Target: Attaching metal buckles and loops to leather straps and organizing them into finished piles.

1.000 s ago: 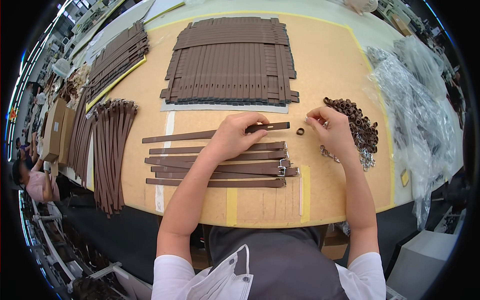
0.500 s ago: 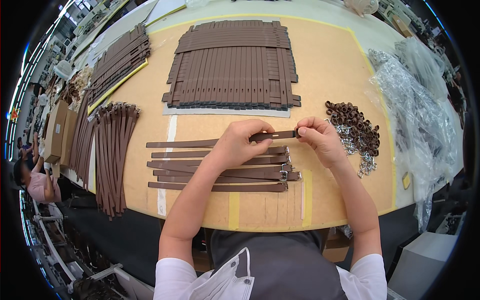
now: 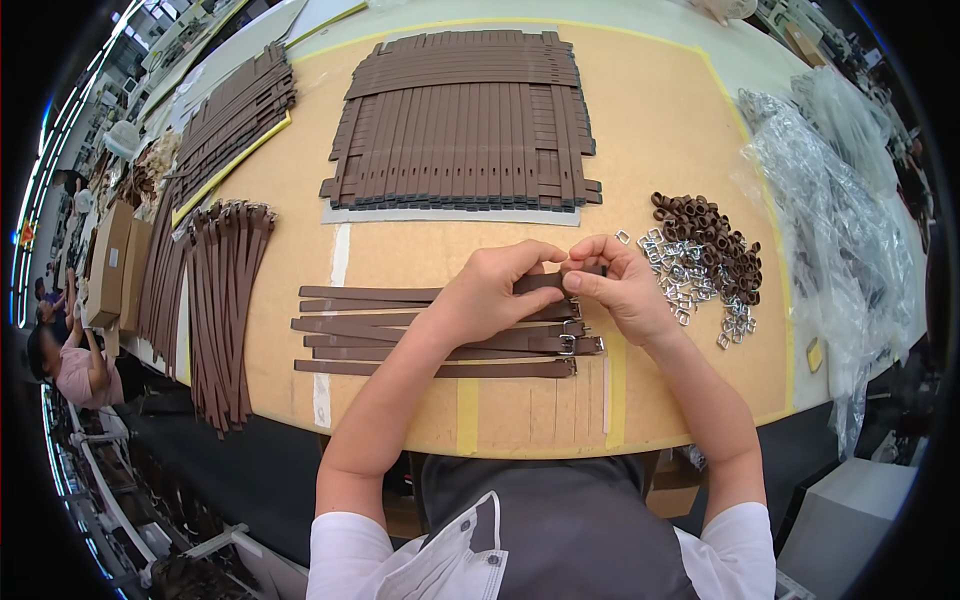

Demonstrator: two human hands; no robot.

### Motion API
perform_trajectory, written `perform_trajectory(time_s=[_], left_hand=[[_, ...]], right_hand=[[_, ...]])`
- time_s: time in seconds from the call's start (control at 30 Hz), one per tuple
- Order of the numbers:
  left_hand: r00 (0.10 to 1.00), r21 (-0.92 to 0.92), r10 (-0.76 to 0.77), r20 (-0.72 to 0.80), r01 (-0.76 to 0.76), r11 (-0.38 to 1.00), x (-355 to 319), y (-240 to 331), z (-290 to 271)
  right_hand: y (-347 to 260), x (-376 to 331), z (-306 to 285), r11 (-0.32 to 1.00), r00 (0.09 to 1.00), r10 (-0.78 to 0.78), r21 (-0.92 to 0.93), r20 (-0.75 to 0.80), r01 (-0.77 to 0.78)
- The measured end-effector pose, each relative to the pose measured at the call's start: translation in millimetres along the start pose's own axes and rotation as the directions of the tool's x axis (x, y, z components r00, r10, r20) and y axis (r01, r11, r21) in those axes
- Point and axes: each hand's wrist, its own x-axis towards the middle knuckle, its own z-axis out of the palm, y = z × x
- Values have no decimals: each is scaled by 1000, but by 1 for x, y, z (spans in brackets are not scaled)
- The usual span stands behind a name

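Between the fingertips of the left hand (image 3: 480,295) and right hand (image 3: 628,290), a flat, dark-brown, leather-like strap (image 3: 538,283) runs roughly left to right; the left pinches it, while the right's fingers curl about its right-hand end, their exact grip hidden.

Mid-frame I see the left hand (image 3: 495,292) pinching a brown strap (image 3: 538,283), the right hand (image 3: 622,290) at its end; brown loops (image 3: 703,222) and metal buckles (image 3: 685,268) lie centre-right.
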Motion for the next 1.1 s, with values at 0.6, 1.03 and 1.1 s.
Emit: perform_trajectory(time_s=[0.6,1.03,1.1], left_hand=[[995,86,48,-87,-41,995,-1,-8,-2],[997,131,32,-73,-22,991,-2,-9,-5],[998,131,20,-60,-12,991,-1,-8,-5]], right_hand=[[-23,10,-34,303,955,-289,-940,67,158],[-34,-7,-30,369,973,-229,-921,43,127],[-21,-6,-32,290,963,-263,-947,63,141]])
